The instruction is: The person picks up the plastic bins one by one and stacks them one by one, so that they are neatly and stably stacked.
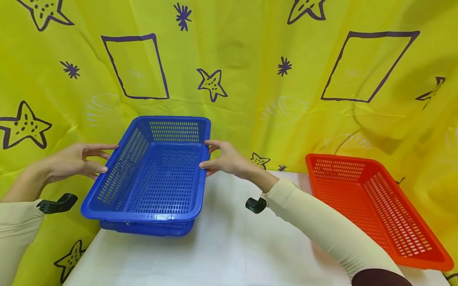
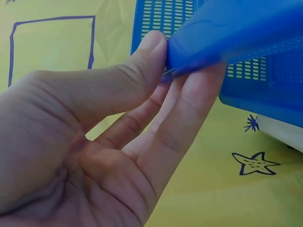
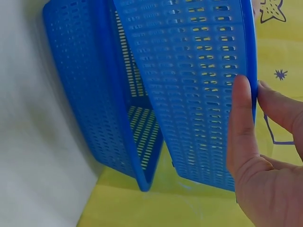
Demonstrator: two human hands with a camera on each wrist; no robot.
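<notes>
- My left hand [image 1: 79, 162] pinches the left rim of the upper blue basket [image 1: 162, 178], thumb on one side, fingers on the other, the gap between them narrow.
- My right hand [image 1: 228, 159] grips its right rim much the same way, fingers against the outer wall.
- Both grips, I judge, want equal height and light, even force, so the basket rides level and doesn't catch.
- Just under it, the lower blue basket [image 1: 146, 228] shows at the near side; the right wrist view has the two splayed in a wedge.
- Well apart, a red basket [image 1: 348, 198] lies right on the white table [image 1: 236, 234], before the far yellow curtain [image 1: 243, 119].
</notes>
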